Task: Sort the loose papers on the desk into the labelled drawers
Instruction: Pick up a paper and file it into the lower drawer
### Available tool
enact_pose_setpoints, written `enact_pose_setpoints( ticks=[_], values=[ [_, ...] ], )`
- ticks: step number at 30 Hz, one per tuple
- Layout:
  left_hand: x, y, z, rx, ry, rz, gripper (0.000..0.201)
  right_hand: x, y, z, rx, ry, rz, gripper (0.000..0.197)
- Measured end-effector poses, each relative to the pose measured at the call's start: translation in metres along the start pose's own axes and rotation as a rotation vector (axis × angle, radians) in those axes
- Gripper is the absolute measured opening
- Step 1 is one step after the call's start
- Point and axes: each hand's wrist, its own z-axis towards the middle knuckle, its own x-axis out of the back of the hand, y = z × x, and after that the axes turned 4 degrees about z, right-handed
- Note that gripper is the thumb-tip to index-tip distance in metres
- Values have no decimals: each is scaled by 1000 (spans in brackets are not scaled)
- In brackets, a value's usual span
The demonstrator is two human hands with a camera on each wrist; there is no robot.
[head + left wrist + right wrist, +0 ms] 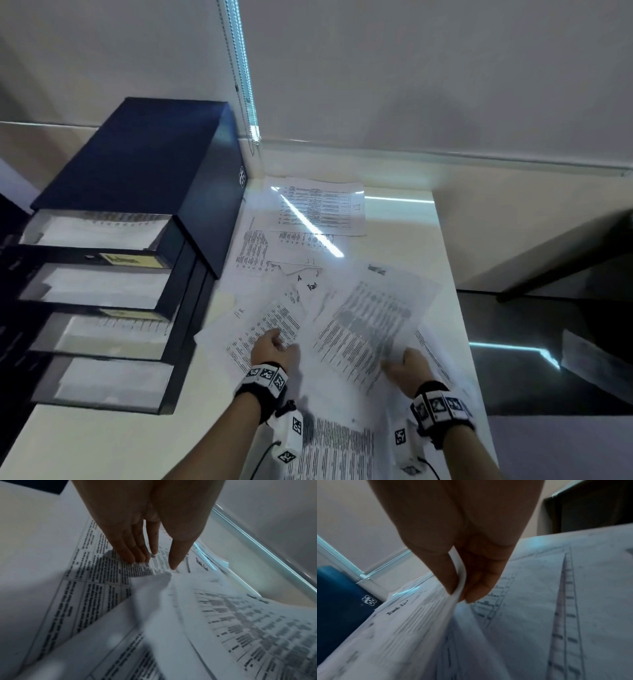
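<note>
A person's right hand (409, 368) pinches one printed sheet (371, 325) between thumb and fingers (476, 588), its near edge raised off the heap while the rest tilts up and away toward the middle of the desk (102, 442). The left hand (272, 349) lies with fingers (135, 553) nearly straight, the tips touching a densely printed page (263, 329) and gripping nothing. Both hands work near the desk's front edge, over loose papers (308, 240) fanned in overlapping layers from there back to the far edge.

The step in hand looks like picking: one sheet is being singled out from the pile, with the left hand apparently steadying what stays behind. Next, the lifted sheet's heading would have to be read and matched to a drawer label, then carried left. The print is too blurred to read here, beyond a handwritten word that seems to say "Task".

The dark drawer unit (144, 192) stands at the desk's left side, all four drawers (102, 284) pulled out in steps and showing white paper inside. Yellowish labels (132, 261) mark two fronts; their wording is illegible. Most of the sorting appears still to come.
</note>
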Motion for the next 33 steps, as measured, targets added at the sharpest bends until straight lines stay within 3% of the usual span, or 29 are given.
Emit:
enact_pose_setpoints(
  ticks=[3, 4, 8, 10, 13, 16, 18, 20, 21, 23, 24, 26, 27, 28, 31, 33],
  values=[
    [-4, 6, -4, -58, -59, 21, 12, -7, 8, -6, 59, -176, 188, 19],
    [-2, 7, -4, -68, -67, 14, 10, -7, 10, -8, 62, -222, 252, 15],
    [5, 3, 3, -34, -84, -49, 33, -7, 18, -17, 14, -410, 354, 32],
    [11, 0, 5, -13, -144, -81, 37, -8, 20, -19, 12, -355, 346, 24],
    [20, -7, 2, -3, -155, -141, 25, -5, 20, -24, 28, -79, 306, 12],
    [32, -16, 5, 37, -43, -182, 28, 3, 29, -25, -46, 121, 289, 16],
    [42, -22, 12, 49, 28, -171, 16, 13, 38, -25, -89, 199, 323, 25],
    [47, -30, 19, 77, -11, -144, 43, 21, 38, -27, -62, 177, 406, 28],
    [49, -30, 17, 87, -49, -162, 43, 22, 34, -29, -29, 127, 443, 26],
    [51, -22, 7, 87, -147, -202, 25, 16, 16, -35, 34, 6, 423, 17],
    [48, -22, 4, 64, -181, -200, 36, 9, 6, -36, 68, -47, 384, 13],
    [43, -14, -7, 58, -237, -135, 81, -7, -13, -37, 153, -125, 282, 11],
    [43, -9, -12, 40, -237, -72, 92, -13, -23, -37, 204, -151, 213, 12],
    [41, -7, -14, 0, -228, -9, 90, -19, -31, -36, 256, -167, 149, 14],
    [46, -1, -15, -71, -185, 24, 59, -26, -58, -34, 321, -165, 103, 30],
    [60, 6, -17, -76, -172, -1, 65, -25, -74, -34, 300, -112, 148, 33]
  ],
)
